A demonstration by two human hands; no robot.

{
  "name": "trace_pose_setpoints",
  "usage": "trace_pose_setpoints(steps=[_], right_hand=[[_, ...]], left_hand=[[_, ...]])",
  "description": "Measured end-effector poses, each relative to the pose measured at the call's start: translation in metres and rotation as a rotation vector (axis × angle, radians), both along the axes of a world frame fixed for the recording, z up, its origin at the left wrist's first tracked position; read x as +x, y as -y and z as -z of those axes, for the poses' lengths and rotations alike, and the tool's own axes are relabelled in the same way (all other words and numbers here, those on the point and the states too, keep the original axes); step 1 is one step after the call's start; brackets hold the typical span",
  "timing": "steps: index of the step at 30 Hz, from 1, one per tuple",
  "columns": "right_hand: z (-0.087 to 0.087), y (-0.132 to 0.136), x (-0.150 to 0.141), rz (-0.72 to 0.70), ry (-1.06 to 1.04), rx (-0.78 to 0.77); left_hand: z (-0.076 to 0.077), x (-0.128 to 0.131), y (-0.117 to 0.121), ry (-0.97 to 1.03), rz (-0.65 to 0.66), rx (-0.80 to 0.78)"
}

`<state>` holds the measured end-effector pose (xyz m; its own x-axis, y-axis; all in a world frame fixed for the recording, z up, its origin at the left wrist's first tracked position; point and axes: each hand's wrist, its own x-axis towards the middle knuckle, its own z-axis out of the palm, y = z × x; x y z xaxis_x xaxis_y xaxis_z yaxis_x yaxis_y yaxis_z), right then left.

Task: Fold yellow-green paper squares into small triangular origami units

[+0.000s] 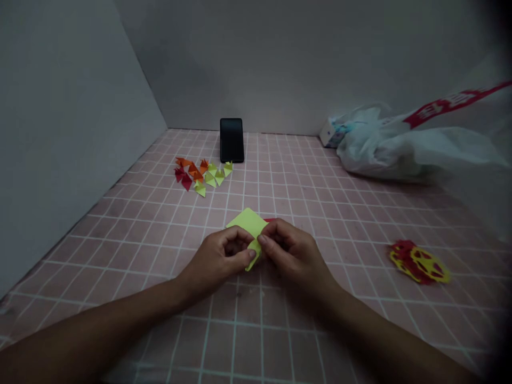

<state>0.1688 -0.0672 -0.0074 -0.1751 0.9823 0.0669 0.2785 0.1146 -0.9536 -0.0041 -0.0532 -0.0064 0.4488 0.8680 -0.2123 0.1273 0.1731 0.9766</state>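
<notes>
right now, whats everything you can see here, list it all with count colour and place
paper sheet: one, yellow-green, centre of the surface, pinched at its near edge by both hands
red scrap: one sliver, red, showing just behind the right hand; too hidden to tell more
folded paper triangles: a cluster, too small to count, orange, red and yellow-green, far left
phone: one, black, standing upright against the back wall
plastic bag: one, white with a red strip, far right
small box: one, white, at the bag's left end
paper cutouts: red and yellow, overlapping, near right
tiled surface: one, pink with white lines
left hand: one, on the sheet
right hand: one, on the sheet
</notes>
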Motion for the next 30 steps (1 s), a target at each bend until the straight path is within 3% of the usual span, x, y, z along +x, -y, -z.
trace_pose_setpoints(steps=[9,16,21,30], right_hand=[[0.0060,0.0050,-0.0048,0.000,-0.095,-0.023],[0.0009,0.0065,-0.0057,-0.028,-0.081,0.021],[0.0053,0.0060,-0.0042,-0.054,-0.141,-0.001],[0.0037,0.0070,-0.0072,-0.061,0.060,0.078]], left_hand=[[0.0022,0.0012,0.0025,0.001,-0.147,0.038],[0.0020,-0.0008,0.0038,-0.071,-0.177,0.139],[0.0002,0.0004,0.0022,0.046,-0.231,0.035],[0.0025,0.0003,0.0024,0.142,-0.196,-0.043]])
